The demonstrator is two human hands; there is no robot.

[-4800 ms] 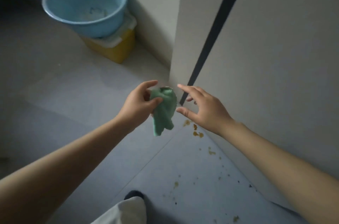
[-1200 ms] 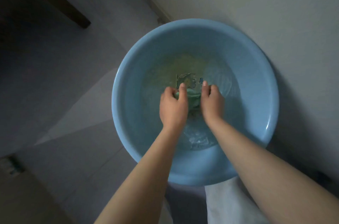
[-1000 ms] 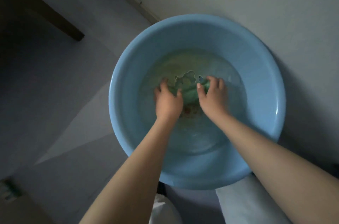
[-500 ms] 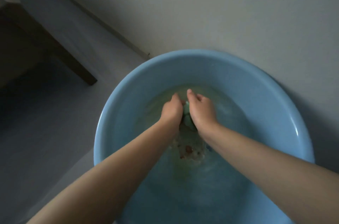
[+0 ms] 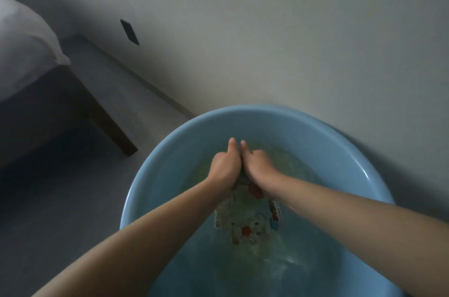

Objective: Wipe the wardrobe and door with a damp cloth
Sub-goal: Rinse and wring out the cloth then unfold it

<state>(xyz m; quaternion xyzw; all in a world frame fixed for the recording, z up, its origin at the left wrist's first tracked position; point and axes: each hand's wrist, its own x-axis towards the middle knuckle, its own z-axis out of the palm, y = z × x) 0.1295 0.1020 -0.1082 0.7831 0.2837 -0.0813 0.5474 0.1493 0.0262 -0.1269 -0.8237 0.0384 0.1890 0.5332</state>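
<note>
Head view, cloth hidden between fisted hands [image 5: 240, 167]

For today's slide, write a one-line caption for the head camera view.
Left hand and right hand, fists together, over water in a blue basin beside a wall.

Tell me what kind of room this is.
Probably a bedroom: a bed with pale bedding stands at left, on a grey floor beside a plain wall. A blue basin of water sits against the wall.
</note>
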